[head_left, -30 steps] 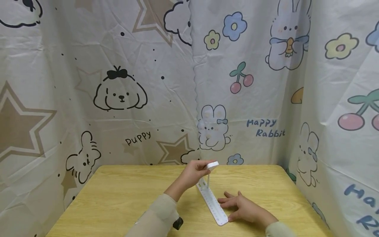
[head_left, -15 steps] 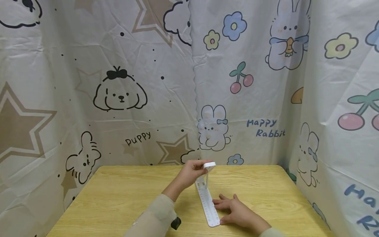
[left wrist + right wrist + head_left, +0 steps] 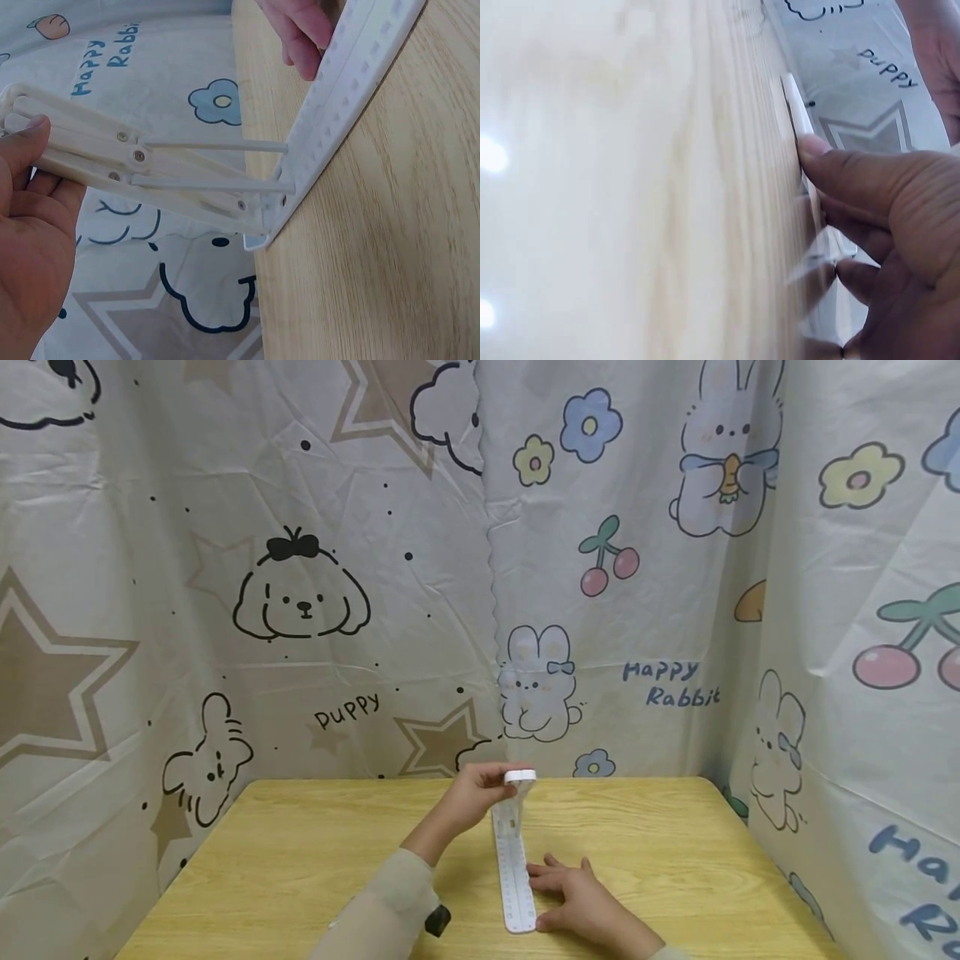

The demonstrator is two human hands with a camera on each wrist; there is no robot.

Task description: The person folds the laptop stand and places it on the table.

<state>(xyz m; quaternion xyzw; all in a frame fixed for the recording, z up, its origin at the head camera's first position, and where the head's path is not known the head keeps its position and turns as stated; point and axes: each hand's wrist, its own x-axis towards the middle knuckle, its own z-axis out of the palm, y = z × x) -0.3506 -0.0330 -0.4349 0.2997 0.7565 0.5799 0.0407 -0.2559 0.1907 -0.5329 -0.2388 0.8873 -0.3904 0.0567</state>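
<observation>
A white folding stand has its long base (image 3: 516, 885) flat on the table, running almost straight away from me. Two rows of notches line that base. Hinged at its far end, an upright arm (image 3: 82, 142) leans up, with two thin struts (image 3: 214, 145) joining it to the base. My left hand (image 3: 465, 797) pinches the top of the arm, thumb on one face and fingers behind. Along the base's right edge, near its front end, the thumb and fingertips of my right hand (image 3: 588, 902) touch the side with the fingers spread.
The stand is on a light wood-grain table (image 3: 322, 860) with rounded far corners. Behind it and to both sides hang printed curtains (image 3: 420, 635), close to the table's far edge. A small black object (image 3: 438, 920) shows beside the left sleeve.
The stand has turned from a slant to nearly straight, its near end swinging left. My right hand has moved left with that end, and my left hand has shifted slightly left, still holding the arm.
</observation>
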